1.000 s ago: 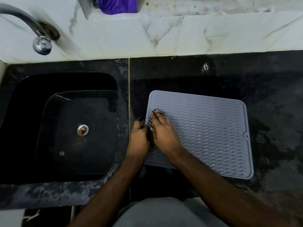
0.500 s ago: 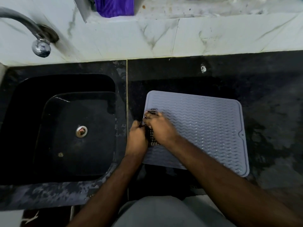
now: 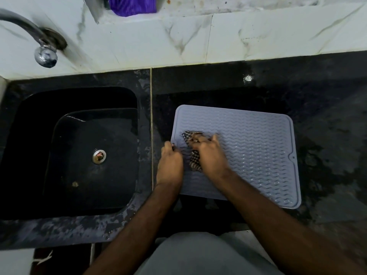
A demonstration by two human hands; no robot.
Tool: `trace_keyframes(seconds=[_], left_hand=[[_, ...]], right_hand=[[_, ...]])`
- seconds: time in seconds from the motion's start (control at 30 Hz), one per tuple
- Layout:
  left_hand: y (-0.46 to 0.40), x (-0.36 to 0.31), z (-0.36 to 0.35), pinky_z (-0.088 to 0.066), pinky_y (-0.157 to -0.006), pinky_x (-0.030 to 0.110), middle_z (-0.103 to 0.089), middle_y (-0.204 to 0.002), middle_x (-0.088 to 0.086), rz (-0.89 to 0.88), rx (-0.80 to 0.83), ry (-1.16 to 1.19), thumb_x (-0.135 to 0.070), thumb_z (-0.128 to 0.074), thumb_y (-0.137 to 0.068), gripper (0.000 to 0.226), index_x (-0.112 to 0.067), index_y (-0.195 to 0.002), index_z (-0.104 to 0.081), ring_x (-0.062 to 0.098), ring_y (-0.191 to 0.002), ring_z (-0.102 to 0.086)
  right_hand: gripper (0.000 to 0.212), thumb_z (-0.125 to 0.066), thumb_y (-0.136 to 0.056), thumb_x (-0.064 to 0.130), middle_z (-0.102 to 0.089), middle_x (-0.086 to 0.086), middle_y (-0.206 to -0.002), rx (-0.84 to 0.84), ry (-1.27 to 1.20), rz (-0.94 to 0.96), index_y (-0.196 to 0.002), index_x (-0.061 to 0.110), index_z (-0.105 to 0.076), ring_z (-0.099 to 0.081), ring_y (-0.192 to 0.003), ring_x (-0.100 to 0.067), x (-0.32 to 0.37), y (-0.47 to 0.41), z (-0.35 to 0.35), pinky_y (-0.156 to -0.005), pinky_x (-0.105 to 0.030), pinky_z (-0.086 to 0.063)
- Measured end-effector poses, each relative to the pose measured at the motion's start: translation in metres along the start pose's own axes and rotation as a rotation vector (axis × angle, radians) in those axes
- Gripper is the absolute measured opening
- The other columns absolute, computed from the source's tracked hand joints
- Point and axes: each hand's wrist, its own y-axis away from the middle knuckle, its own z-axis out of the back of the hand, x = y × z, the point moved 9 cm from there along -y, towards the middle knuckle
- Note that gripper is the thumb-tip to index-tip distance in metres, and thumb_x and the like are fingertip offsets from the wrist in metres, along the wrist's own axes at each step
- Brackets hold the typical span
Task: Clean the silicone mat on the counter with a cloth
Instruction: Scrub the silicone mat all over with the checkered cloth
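Observation:
A grey silicone mat [image 3: 256, 153] with a zigzag ribbed surface lies flat on the black counter [image 3: 327, 135], right of the sink. A dark checked cloth [image 3: 193, 161] is bunched on the mat's left part. My right hand [image 3: 208, 155] lies on top of the cloth and presses it onto the mat, fingers pointing up and left. My left hand [image 3: 169, 165] sits at the mat's left edge with its fingers curled onto that edge, beside the cloth.
A black sink [image 3: 75, 151] with a metal drain [image 3: 98, 156] fills the left half. A chrome tap [image 3: 42, 50] juts out at the top left. White marble wall tiles [image 3: 218, 38] run along the back, with a purple cloth [image 3: 132, 5] on the ledge above.
My right hand and the cloth have slid a little to the right on the mat, away from my left hand. My left hand stays at the mat's left edge.

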Motion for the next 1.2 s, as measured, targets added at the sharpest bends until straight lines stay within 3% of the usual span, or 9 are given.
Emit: trace_keyframes(seconds=[0.1,0.23,0.33,0.43,0.5,0.57,0.9,1.07,1.2], left_hand=[[0.001,-0.004,-0.001,-0.048,-0.089,0.056,-0.048,-0.121,0.028,-0.018,0.026,-0.078,-0.007,-0.030,-0.104,0.026,0.006,-0.119,-0.047,0.044,-0.108,-0.051],[-0.001,-0.002,-0.006,-0.049,-0.089,0.038,-0.042,-0.125,0.015,0.034,0.097,-0.168,-0.007,-0.038,-0.103,0.032,0.005,-0.130,-0.050,0.029,-0.113,-0.046],[0.007,-0.022,-0.014,-0.053,-0.088,0.038,-0.053,-0.118,0.024,-0.105,0.152,-0.466,-0.036,-0.055,-0.101,0.058,0.016,-0.125,-0.055,0.031,-0.105,-0.050],[0.015,-0.024,-0.029,-0.040,-0.104,0.043,-0.039,-0.139,0.030,-0.167,0.124,-0.750,-0.059,-0.027,-0.103,0.088,0.015,-0.151,-0.021,0.036,-0.117,-0.043],[0.011,-0.024,-0.032,-0.037,-0.103,0.043,-0.032,-0.142,0.026,-0.150,0.115,-0.731,-0.064,-0.021,-0.101,0.088,0.000,-0.160,-0.007,0.035,-0.117,-0.041],[0.006,-0.025,-0.032,-0.039,-0.098,0.041,-0.033,-0.137,0.023,-0.134,0.110,-0.726,-0.068,-0.022,-0.097,0.090,-0.005,-0.161,-0.009,0.032,-0.113,-0.040],[-0.005,-0.031,-0.029,-0.042,-0.106,0.040,-0.032,-0.143,0.021,-0.011,0.053,-0.628,-0.079,-0.026,-0.092,0.108,0.008,-0.155,-0.018,0.033,-0.128,-0.037],[-0.002,-0.082,-0.070,-0.010,-0.126,0.050,-0.007,-0.168,0.018,-0.348,0.204,-0.370,-0.065,-0.046,-0.094,0.101,-0.010,-0.161,0.005,0.039,-0.155,-0.001],[-0.009,-0.084,-0.085,-0.006,-0.127,0.051,0.007,-0.169,0.016,-0.299,0.285,-0.285,-0.072,-0.057,-0.084,0.122,-0.003,-0.159,0.010,0.037,-0.155,0.013]], right_hand=[[0.060,-0.068,-0.088,0.004,-0.045,0.006,-0.154,0.018,0.027,-0.049,-0.143,0.025,-0.055,-0.042,-0.118,-0.028,-0.026,0.008,0.002,-0.100,-0.037,-0.043],[0.065,-0.073,-0.085,0.004,-0.044,0.005,-0.154,-0.017,0.096,-0.064,-0.143,0.026,-0.054,-0.041,-0.117,-0.029,-0.019,0.002,0.000,-0.097,-0.039,-0.047],[0.058,-0.074,-0.084,0.009,-0.047,0.004,-0.152,-0.050,0.094,-0.092,-0.138,0.025,-0.058,-0.041,-0.114,-0.029,-0.017,0.003,0.001,-0.092,-0.039,-0.047],[0.052,-0.071,-0.088,0.015,-0.047,0.006,-0.151,-0.040,0.066,-0.105,-0.137,0.027,-0.060,-0.039,-0.113,-0.028,-0.018,0.001,0.004,-0.094,-0.039,-0.047],[0.050,-0.068,-0.091,0.014,-0.046,0.009,-0.151,-0.020,0.060,-0.082,-0.139,0.028,-0.059,-0.040,-0.115,-0.028,-0.021,0.001,0.007,-0.097,-0.039,-0.047],[0.052,-0.070,-0.090,0.014,-0.047,0.009,-0.152,-0.012,0.049,-0.071,-0.139,0.027,-0.059,-0.040,-0.118,-0.028,-0.029,0.004,0.011,-0.100,-0.040,-0.047],[0.057,-0.071,-0.088,0.007,-0.047,0.011,-0.151,-0.032,0.133,-0.150,-0.139,0.030,-0.058,-0.042,-0.117,-0.024,-0.092,0.035,0.030,-0.101,-0.037,-0.044],[0.052,-0.079,-0.080,0.021,-0.051,0.011,-0.147,-0.008,0.156,-0.151,-0.130,0.028,-0.065,-0.040,-0.125,-0.025,-0.089,0.031,0.027,-0.102,-0.041,-0.043],[0.061,-0.080,-0.078,0.026,-0.048,0.013,-0.150,0.039,0.123,-0.063,-0.136,0.028,-0.061,-0.041,-0.119,-0.025,-0.096,0.029,0.028,-0.099,-0.038,-0.043]])
